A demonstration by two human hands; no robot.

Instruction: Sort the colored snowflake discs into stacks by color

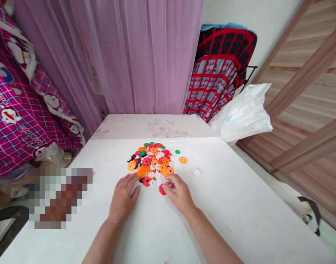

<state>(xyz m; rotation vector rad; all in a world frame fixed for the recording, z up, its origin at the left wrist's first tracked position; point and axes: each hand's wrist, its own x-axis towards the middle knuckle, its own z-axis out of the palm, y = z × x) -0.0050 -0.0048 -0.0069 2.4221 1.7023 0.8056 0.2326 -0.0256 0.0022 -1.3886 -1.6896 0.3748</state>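
Observation:
A heap of notched plastic snowflake discs (pixel 146 161) in orange, red, white, green and black lies on the white-covered table (pixel 212 220). My left hand (pixel 125 194) rests at the heap's near left edge, fingers stretched out, with nothing seen in it. On the near right side, my right hand (pixel 179 191) has thumb and fingers closed on a red snowflake disc (pixel 162 189), which its fingertips partly cover. A single orange disc (pixel 183 160), a green disc (pixel 177 151) and a white disc (pixel 196 172) lie loose to the right of the heap.
A white plastic bag (pixel 243 113) stands at the table's far right corner. Behind the table hang purple curtains (pixel 145 55). Pink checked fabric (pixel 16 110) hangs at left, and wooden doors (pixel 302 91) stand at right. Part of the left side is pixelated.

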